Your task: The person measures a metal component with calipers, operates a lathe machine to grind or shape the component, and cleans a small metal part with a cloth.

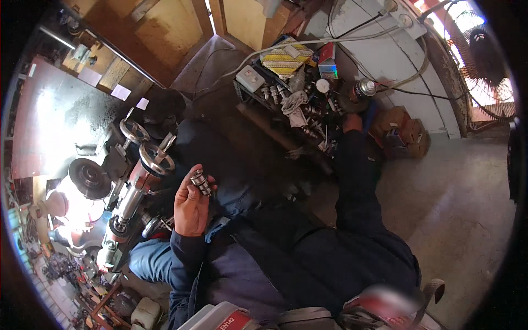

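Between the thumb and fingers of my left hand (190,210) is a shiny grooved metal cylinder (201,182), raised in front of my body. The frame does not show exactly what kind of part it is. My right arm stretches forward to a cluttered workbench, where my right hand (352,122) lies at its right end among small metal parts. A dark rounded thing and the clutter hide those fingers. Just beyond them stands a can with a silver top (364,88). Several similar metal fittings (270,93) and a whitish rag (295,104) lie on the bench.
To my left is a lathe-like machine with handwheels (157,158) and a bright lamp glow. Cardboard boxes (400,132) sit right of the bench. Cables (308,43) run across the wall behind it. A fan (484,58) is at the far right.
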Demonstrator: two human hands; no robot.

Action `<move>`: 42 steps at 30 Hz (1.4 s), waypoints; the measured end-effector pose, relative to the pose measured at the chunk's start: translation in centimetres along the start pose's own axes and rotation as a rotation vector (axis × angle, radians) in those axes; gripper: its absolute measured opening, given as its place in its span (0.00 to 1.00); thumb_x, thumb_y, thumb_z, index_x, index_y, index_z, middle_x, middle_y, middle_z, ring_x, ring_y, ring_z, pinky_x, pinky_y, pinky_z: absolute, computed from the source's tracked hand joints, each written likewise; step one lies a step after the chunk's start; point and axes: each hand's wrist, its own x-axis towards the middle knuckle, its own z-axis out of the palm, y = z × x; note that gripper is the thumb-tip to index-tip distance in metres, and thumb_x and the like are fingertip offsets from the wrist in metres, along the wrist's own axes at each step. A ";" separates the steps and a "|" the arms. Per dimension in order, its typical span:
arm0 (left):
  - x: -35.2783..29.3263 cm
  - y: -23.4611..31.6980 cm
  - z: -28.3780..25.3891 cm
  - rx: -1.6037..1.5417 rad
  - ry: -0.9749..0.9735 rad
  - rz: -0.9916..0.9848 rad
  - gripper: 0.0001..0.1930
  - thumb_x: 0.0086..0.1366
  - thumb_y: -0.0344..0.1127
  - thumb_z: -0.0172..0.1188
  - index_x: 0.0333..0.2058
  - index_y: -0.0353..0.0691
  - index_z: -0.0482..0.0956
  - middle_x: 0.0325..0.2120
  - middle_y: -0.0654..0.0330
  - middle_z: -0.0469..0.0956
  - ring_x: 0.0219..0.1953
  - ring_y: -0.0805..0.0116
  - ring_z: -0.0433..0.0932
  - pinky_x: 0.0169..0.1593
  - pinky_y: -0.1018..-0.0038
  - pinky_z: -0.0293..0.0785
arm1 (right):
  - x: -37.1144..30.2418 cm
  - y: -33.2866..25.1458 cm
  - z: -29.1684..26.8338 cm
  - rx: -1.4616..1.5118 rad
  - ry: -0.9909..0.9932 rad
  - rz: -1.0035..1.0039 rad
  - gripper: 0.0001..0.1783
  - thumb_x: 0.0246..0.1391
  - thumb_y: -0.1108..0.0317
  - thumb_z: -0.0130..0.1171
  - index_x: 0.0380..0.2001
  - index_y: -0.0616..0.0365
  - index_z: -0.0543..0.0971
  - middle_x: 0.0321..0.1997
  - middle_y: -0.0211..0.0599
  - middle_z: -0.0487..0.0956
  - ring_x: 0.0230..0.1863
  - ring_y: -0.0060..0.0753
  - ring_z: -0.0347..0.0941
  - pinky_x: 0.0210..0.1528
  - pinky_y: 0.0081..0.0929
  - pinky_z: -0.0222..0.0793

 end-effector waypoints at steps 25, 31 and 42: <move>-3.8 4.9 -0.2 -0.197 0.034 0.246 0.23 0.72 0.35 0.52 0.62 0.35 0.64 0.47 0.54 0.78 0.52 0.62 0.77 0.58 0.68 0.74 | -24.8 -42.3 -25.4 1.834 -0.552 -0.796 0.07 0.63 0.75 0.53 0.43 0.61 0.67 0.42 0.51 0.77 0.44 0.45 0.80 0.46 0.37 0.79; -5.4 5.5 -0.2 -0.196 0.044 0.228 0.23 0.72 0.36 0.52 0.62 0.34 0.64 0.49 0.53 0.78 0.50 0.62 0.79 0.58 0.66 0.74 | -26.5 -44.0 -25.1 1.763 -0.572 -0.927 0.07 0.61 0.77 0.56 0.42 0.63 0.71 0.42 0.49 0.80 0.44 0.36 0.80 0.45 0.30 0.78; -7.7 6.7 -0.3 -0.090 0.060 0.247 0.23 0.71 0.35 0.53 0.61 0.33 0.66 0.47 0.57 0.78 0.48 0.65 0.79 0.54 0.67 0.77 | -27.2 -44.6 -27.1 1.442 -0.391 -1.189 0.05 0.59 0.77 0.58 0.38 0.63 0.73 0.38 0.44 0.82 0.39 0.35 0.82 0.41 0.29 0.76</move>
